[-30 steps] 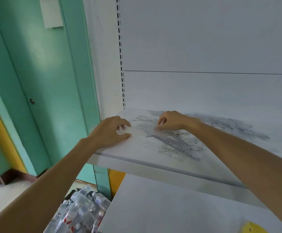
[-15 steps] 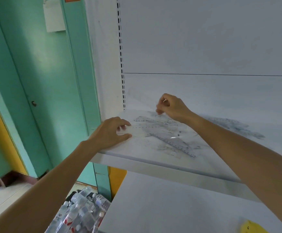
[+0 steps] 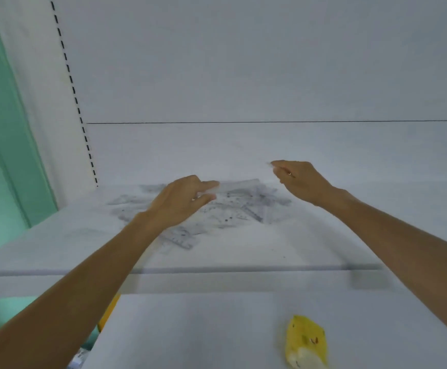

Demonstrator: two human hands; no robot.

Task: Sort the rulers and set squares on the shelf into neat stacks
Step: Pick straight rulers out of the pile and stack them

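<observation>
I see the heap of clear plastic rulers and set squares [image 3: 233, 209] lying loose on the white metal shelf [image 3: 57, 243] at centre frame, unsorted. My left hand [image 3: 179, 203] sits over the heap's left part, thumb and forefinger pinched on one clear straight ruler [image 3: 238, 185] whose long axis runs rightward toward my right hand [image 3: 301, 179], which hovers above the heap's right edge, fingers curled narrow, possibly nipping something clear; blur hides it. The left is nearer the pile
</observation>
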